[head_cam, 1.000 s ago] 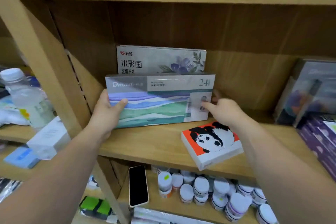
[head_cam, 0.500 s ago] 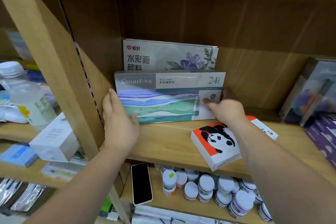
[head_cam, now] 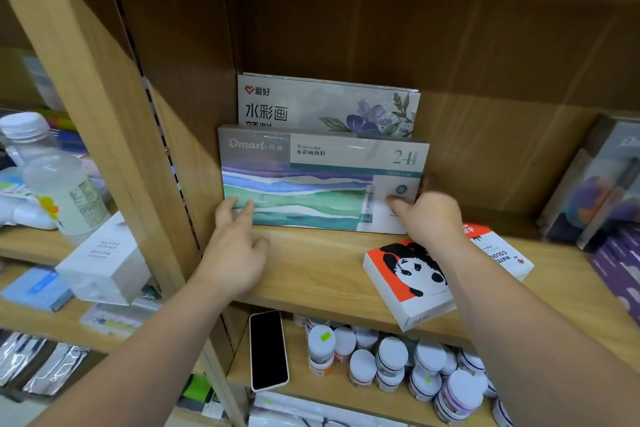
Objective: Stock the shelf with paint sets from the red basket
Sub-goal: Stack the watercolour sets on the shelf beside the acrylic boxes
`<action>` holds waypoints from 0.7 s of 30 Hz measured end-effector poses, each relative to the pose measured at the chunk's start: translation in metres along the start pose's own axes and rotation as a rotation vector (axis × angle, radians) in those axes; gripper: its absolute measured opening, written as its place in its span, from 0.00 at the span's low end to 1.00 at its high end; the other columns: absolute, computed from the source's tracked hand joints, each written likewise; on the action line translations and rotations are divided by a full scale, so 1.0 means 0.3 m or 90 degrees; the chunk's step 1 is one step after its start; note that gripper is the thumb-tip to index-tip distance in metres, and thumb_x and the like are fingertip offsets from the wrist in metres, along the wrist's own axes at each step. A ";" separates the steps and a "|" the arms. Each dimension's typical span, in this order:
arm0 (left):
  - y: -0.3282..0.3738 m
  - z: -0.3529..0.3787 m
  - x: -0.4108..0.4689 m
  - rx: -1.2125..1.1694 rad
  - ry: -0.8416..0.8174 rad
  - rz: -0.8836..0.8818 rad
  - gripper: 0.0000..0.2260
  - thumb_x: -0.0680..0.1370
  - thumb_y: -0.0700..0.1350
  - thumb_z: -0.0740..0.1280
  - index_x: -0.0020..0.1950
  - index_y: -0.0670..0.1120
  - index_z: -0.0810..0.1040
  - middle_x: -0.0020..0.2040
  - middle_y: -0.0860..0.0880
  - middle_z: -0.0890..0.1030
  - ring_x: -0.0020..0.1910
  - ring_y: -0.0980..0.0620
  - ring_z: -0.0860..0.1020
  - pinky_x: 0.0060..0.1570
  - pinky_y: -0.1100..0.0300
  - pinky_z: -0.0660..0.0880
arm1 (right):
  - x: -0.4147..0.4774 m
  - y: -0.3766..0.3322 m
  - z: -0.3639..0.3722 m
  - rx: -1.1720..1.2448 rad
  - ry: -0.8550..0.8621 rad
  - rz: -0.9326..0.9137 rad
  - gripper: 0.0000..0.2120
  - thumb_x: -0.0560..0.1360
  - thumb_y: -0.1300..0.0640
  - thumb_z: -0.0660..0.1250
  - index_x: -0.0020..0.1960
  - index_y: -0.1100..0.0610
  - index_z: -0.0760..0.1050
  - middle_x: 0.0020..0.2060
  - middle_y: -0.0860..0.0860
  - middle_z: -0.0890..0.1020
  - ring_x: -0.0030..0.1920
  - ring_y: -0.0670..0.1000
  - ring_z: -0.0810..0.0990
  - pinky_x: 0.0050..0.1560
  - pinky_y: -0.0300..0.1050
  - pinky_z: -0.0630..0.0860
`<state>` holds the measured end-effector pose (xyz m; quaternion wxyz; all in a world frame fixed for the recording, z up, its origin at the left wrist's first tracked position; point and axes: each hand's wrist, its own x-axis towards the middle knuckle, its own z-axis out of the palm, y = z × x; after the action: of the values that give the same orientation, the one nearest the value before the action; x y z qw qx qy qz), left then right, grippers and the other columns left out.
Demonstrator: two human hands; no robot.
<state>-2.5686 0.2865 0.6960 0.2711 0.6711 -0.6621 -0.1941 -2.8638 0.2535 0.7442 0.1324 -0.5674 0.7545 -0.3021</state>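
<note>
A Dmast watercolour paint set (head_cam: 311, 184), a flat box with blue and green waves and "24", stands upright on the wooden shelf (head_cam: 311, 274). It leans against a taller grey paint set with purple flowers (head_cam: 329, 104) behind it. My left hand (head_cam: 235, 250) lies on the shelf board, its straight fingertips touching the box's lower left corner. My right hand (head_cam: 429, 215) pinches the box's lower right end, thumb on the front and fingers behind. The red basket is out of view.
A red and white panda box (head_cam: 405, 274) lies flat at the shelf's front right. Dark and purple boxes (head_cam: 595, 184) stand at the far right. Below are a phone (head_cam: 268, 350) and several paint jars (head_cam: 391, 357). A bottle (head_cam: 52, 177) and white box (head_cam: 104, 260) sit in the left bay.
My left hand has let go of the box's left end and dropped to its lower left corner. The box now stands back against the flowered set. The view moved closer.
</note>
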 end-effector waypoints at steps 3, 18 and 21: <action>0.010 -0.009 0.023 0.000 -0.003 -0.007 0.31 0.85 0.48 0.62 0.85 0.47 0.53 0.83 0.54 0.41 0.80 0.46 0.59 0.77 0.54 0.59 | -0.005 0.011 -0.003 0.009 -0.005 0.005 0.22 0.79 0.45 0.71 0.64 0.59 0.72 0.59 0.57 0.84 0.57 0.62 0.82 0.48 0.48 0.76; 0.051 -0.029 0.112 0.082 0.013 -0.013 0.31 0.84 0.52 0.62 0.85 0.49 0.54 0.85 0.50 0.41 0.82 0.44 0.57 0.77 0.52 0.59 | 0.004 0.022 -0.002 -0.020 -0.003 0.008 0.19 0.82 0.50 0.67 0.69 0.57 0.72 0.58 0.58 0.84 0.56 0.63 0.82 0.44 0.44 0.71; 0.051 -0.025 0.113 0.083 0.001 -0.018 0.31 0.84 0.52 0.62 0.85 0.49 0.53 0.85 0.50 0.41 0.82 0.43 0.54 0.78 0.52 0.56 | -0.001 0.032 -0.012 0.010 -0.012 -0.004 0.19 0.81 0.52 0.68 0.70 0.56 0.72 0.57 0.57 0.84 0.55 0.62 0.82 0.45 0.45 0.74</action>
<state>-2.5744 0.2540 0.7147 0.2246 0.6967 -0.6638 -0.1533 -2.8731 0.2565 0.7410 0.1428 -0.5715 0.7491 -0.3032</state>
